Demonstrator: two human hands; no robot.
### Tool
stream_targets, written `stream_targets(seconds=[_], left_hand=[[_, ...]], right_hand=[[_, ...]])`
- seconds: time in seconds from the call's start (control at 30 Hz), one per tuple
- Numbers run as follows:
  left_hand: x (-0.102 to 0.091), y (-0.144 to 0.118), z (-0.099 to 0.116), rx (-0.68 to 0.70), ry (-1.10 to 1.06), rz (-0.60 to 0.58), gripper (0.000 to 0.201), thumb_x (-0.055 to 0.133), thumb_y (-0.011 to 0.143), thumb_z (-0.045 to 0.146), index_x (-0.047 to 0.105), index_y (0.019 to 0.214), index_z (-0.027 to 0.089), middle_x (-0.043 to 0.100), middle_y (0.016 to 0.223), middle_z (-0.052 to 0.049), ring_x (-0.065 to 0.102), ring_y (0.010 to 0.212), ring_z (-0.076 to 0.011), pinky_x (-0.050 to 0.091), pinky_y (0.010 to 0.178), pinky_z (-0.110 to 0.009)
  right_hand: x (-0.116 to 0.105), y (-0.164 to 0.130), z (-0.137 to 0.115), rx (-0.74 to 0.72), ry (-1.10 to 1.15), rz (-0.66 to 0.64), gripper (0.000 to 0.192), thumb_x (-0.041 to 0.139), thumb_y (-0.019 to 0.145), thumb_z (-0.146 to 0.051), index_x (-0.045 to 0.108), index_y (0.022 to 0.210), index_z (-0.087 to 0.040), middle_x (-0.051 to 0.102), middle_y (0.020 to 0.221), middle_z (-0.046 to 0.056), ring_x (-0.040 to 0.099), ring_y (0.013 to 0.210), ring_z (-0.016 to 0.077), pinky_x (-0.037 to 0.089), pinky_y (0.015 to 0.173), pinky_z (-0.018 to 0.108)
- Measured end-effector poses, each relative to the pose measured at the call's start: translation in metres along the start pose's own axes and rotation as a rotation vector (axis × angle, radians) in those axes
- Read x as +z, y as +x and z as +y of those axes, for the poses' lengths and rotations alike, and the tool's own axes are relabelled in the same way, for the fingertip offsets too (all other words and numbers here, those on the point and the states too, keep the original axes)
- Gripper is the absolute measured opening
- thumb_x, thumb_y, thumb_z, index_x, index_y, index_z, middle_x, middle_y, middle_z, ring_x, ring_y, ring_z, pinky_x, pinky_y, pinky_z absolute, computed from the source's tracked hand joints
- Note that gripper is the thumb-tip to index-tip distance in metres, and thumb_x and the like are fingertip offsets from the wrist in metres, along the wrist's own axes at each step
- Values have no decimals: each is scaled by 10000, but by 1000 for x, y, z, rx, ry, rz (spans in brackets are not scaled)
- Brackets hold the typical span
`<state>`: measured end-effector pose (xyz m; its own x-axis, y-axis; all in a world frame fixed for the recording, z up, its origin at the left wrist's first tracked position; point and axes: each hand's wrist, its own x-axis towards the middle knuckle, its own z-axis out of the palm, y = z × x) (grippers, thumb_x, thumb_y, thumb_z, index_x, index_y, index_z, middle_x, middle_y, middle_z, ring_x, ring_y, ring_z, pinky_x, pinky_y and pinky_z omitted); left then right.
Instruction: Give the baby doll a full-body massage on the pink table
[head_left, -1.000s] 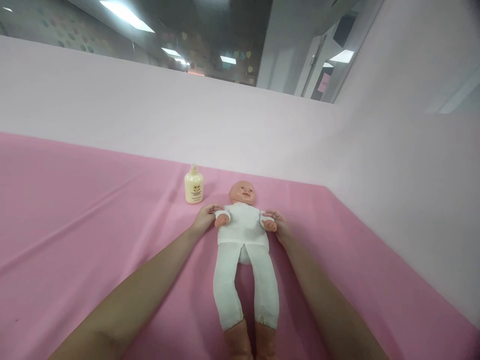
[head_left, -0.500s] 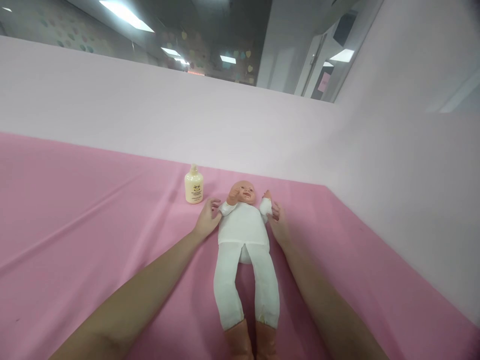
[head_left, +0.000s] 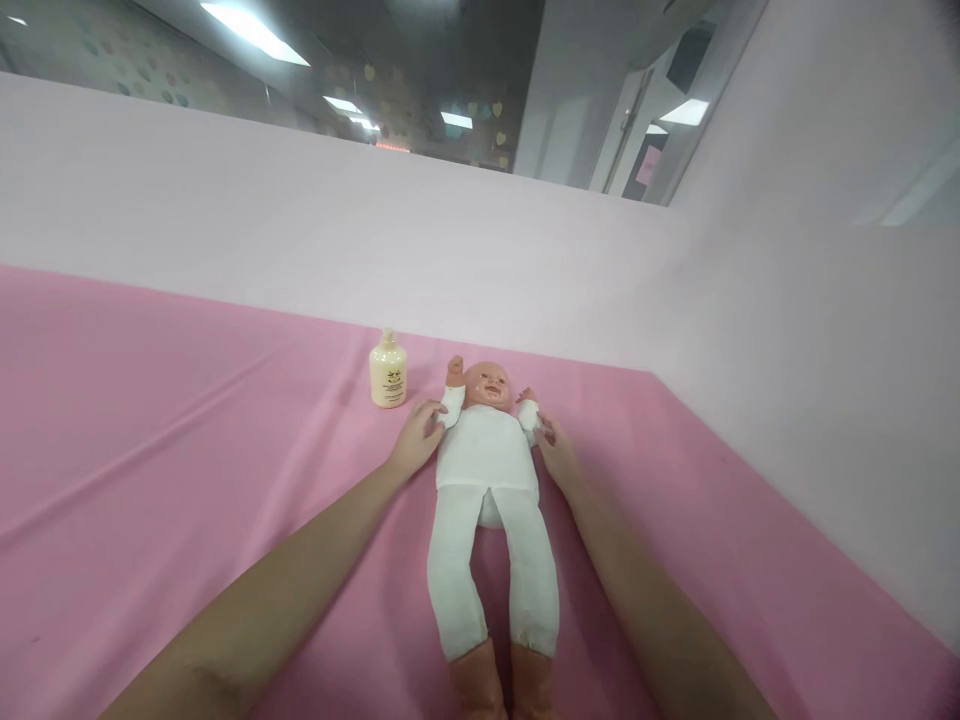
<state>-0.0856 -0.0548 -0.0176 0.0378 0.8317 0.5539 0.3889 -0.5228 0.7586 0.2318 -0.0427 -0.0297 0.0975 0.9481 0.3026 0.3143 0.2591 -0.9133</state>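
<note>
A baby doll (head_left: 487,445) in a white cloth top and trousers lies on its back, head toward the wall and bare feet toward me. My left hand (head_left: 418,438) is closed around the doll's arm on the left, which points up beside its head. My right hand (head_left: 556,446) grips the arm on the right, fingers curled at the white sleeve. Both doll hands stick out above my fingers. Part of each grip is hidden behind the sleeves. Just beyond my left hand stands a cream pump bottle (head_left: 388,372) with dark print.
A pink cover (head_left: 225,430) with a few creases lies under everything. Behind it rises a pale wall (head_left: 315,220), topped by a dark glass window (head_left: 435,70) with reflected lights. Another pale wall (head_left: 840,350) closes off the right side.
The doll's arm in my left hand has swung outward, from in front of its face to upright beside the head. The other arm has shifted slightly inward and down. The bottle has stayed put.
</note>
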Motion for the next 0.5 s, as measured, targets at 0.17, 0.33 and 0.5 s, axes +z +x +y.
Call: stream_targets(seconds=[0.17,0.33,0.5], left_hand=[[3,1,-16,-176,-97,35,465,572,821,221,591,1285,250,575,1274,-89,555,1112,-240,424,988,-379],[2,3,-21,-287,-141,7,448,572,815,237,626,1260,233,631,1225,-88,600,1046,-251,442,966,-398],[-2,2,-12,-323,-108,-8,461,601,810,267,631,1270,245,688,1161,-70,622,1040,-276,419,997,-420]], right_hand=[[1,2,6,3,-5,11,437,622,833,-431,627,1244,-284,627,1333,55,582,1239,244,403,1114,476],[1,2,7,-18,31,6,430,643,816,-422,634,1225,-290,656,1285,40,585,1230,246,396,1115,492],[0,1,3,-26,135,-18,368,668,803,-382,658,1163,-308,683,1215,26,574,1225,277,412,1102,484]])
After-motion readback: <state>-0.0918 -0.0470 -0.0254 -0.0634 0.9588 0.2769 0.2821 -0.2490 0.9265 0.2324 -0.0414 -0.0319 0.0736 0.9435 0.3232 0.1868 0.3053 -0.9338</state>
